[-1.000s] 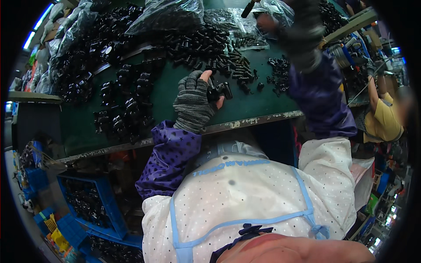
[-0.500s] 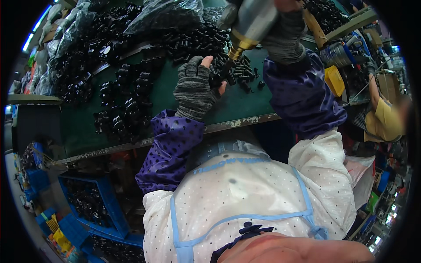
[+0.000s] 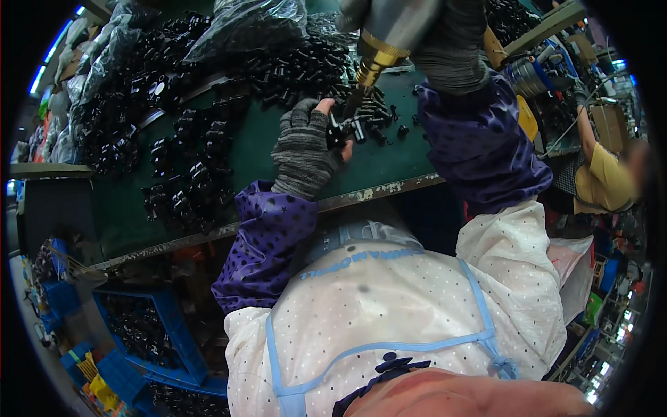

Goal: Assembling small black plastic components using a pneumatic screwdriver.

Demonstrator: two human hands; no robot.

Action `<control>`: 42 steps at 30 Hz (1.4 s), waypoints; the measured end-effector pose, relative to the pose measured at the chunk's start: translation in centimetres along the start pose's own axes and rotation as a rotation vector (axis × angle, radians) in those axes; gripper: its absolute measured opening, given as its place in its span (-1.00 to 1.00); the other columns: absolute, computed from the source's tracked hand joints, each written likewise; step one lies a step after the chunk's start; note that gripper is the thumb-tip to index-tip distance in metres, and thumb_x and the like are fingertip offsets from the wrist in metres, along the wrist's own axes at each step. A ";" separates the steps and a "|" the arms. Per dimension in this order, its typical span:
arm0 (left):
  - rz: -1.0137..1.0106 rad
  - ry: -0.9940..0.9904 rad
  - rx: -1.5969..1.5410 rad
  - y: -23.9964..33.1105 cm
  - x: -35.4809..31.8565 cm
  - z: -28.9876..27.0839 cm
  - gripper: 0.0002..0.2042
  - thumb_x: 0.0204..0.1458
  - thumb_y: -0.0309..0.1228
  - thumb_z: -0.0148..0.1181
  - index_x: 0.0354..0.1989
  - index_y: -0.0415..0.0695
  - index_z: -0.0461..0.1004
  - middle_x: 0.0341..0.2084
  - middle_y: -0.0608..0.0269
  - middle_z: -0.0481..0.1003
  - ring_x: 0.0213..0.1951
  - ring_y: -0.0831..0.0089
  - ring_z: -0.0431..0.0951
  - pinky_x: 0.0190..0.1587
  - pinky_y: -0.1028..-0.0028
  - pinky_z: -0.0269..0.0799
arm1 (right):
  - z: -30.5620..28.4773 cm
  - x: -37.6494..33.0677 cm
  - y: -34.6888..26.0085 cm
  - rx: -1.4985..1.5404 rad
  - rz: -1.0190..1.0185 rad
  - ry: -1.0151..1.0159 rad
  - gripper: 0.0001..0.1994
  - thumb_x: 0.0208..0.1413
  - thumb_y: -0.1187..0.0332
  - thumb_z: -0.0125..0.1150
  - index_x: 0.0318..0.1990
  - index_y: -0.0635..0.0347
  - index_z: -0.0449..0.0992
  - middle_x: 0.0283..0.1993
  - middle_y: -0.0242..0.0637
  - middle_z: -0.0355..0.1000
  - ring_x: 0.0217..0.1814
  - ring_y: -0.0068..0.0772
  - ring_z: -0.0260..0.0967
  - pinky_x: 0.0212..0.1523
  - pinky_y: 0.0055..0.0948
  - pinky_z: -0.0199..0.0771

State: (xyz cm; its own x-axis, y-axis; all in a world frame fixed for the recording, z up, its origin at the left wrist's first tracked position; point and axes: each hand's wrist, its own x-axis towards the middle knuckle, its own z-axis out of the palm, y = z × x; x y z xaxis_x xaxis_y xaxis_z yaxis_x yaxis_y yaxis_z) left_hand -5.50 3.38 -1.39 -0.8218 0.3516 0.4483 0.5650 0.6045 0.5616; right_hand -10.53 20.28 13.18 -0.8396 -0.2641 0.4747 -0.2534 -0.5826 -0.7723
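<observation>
In a grey knit glove with bare fingertips, my left hand [image 3: 302, 147] pinches a small black clamp-like part [image 3: 340, 133] between thumb and fingers above the bench. My right hand [image 3: 455, 52], gloved the same way, is wrapped round a power screwdriver [image 3: 406, 24] with a silver body, cut off by the top edge. Its brass collar [image 3: 379, 59] points down and left. The dark bit [image 3: 356, 103] ends right at the black part; I cannot tell whether it touches. Loose black screws [image 3: 375, 111] lie just beyond the part.
On the green bench [image 3: 278, 201], rows of black parts [image 3: 201, 167] lie to my left, with bigger heaps and clear plastic bags [image 3: 243, 28] behind. A blue crate [image 3: 149, 326] of black parts stands below left. Another person [image 3: 604, 174] in yellow works at far right.
The screwdriver's collar and bit have risen slightly and shifted left. My left hand has moved a little left and down with the black part, which now shows more fully.
</observation>
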 end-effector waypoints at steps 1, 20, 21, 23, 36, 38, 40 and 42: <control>0.007 -0.004 -0.004 -0.2 -0.4 0.0 -0.38 -0.47 -0.37 0.27 -0.06 -0.11 0.28 -0.21 0.05 0.32 -0.15 0.14 0.32 -0.09 0.29 0.25 | -0.3 -0.2 -0.7 -0.070 0.005 0.046 -0.46 -0.12 0.09 0.21 -0.06 0.25 0.23 -0.34 -0.18 0.34 -0.36 -0.29 0.40 -0.44 -0.39 0.50; 0.076 0.063 -0.075 -0.1 -4.1 -1.2 -0.59 -0.39 -0.57 0.22 -0.22 -0.09 0.40 -0.25 0.14 0.38 -0.14 0.19 0.37 -0.08 0.35 0.29 | -4.4 -10.1 5.6 -0.707 0.701 0.061 -0.82 -0.07 0.40 0.12 -0.28 0.21 0.38 -0.43 -0.49 0.30 -0.45 -0.75 0.20 -0.47 -0.68 0.31; 0.078 0.060 -0.074 0.0 -4.1 -1.2 -0.59 -0.39 -0.57 0.22 -0.22 -0.09 0.40 -0.25 0.14 0.38 -0.14 0.19 0.37 -0.08 0.35 0.29 | -3.4 -10.0 6.2 -0.625 0.710 0.030 -0.81 -0.06 0.38 0.13 -0.27 0.21 0.39 -0.42 -0.51 0.30 -0.44 -0.77 0.20 -0.49 -0.70 0.29; 0.097 0.045 -0.052 0.1 -4.1 -1.3 -0.57 -0.37 -0.58 0.22 -0.18 -0.07 0.40 -0.26 0.15 0.38 -0.14 0.20 0.37 -0.10 0.36 0.30 | -2.9 -9.9 7.2 -0.542 0.716 0.000 -0.80 -0.05 0.36 0.14 -0.26 0.20 0.40 -0.41 -0.52 0.30 -0.44 -0.78 0.20 -0.51 -0.72 0.28; 0.177 0.026 0.021 0.2 -4.1 -1.5 -0.56 -0.35 -0.58 0.20 -0.15 -0.03 0.43 -0.26 0.16 0.37 -0.19 0.23 0.38 -0.15 0.39 0.34 | -3.4 -10.3 8.9 -0.781 0.588 -0.107 -0.85 -0.05 0.37 0.13 -0.32 0.21 0.40 -0.51 -0.50 0.29 -0.53 -0.79 0.17 -0.56 -0.73 0.22; 0.143 0.016 -0.011 0.2 -4.0 -1.5 -0.55 -0.35 -0.58 0.20 -0.14 -0.02 0.43 -0.26 0.16 0.36 -0.19 0.22 0.38 -0.15 0.39 0.34 | -3.2 -10.0 8.3 -0.690 0.639 -0.069 -0.85 -0.05 0.37 0.13 -0.32 0.21 0.40 -0.52 -0.50 0.28 -0.52 -0.79 0.17 -0.56 -0.73 0.22; 0.098 0.045 -0.049 0.2 -4.2 -1.1 -0.55 -0.35 -0.58 0.20 -0.15 -0.02 0.43 -0.26 0.17 0.36 -0.19 0.22 0.38 -0.15 0.39 0.34 | -2.8 -9.8 7.8 -0.686 0.658 -0.057 -0.85 -0.05 0.37 0.13 -0.32 0.21 0.40 -0.52 -0.51 0.29 -0.52 -0.79 0.17 -0.57 -0.73 0.21; 0.056 0.073 -0.085 0.2 -4.3 -1.0 -0.55 -0.35 -0.59 0.20 -0.15 -0.02 0.44 -0.26 0.17 0.36 -0.19 0.23 0.38 -0.15 0.39 0.34 | -2.7 -9.8 8.0 -0.681 0.674 -0.044 -0.85 -0.05 0.37 0.13 -0.32 0.21 0.40 -0.52 -0.51 0.29 -0.51 -0.79 0.17 -0.57 -0.73 0.21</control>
State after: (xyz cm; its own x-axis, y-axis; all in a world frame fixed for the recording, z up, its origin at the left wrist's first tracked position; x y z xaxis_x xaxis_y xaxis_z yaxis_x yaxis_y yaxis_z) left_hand -1.79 1.27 -2.46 -0.7833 0.3283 0.5278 0.6163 0.5212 0.5903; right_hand -5.68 20.31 1.21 -0.8956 -0.4171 -0.1547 0.0401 0.2706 -0.9619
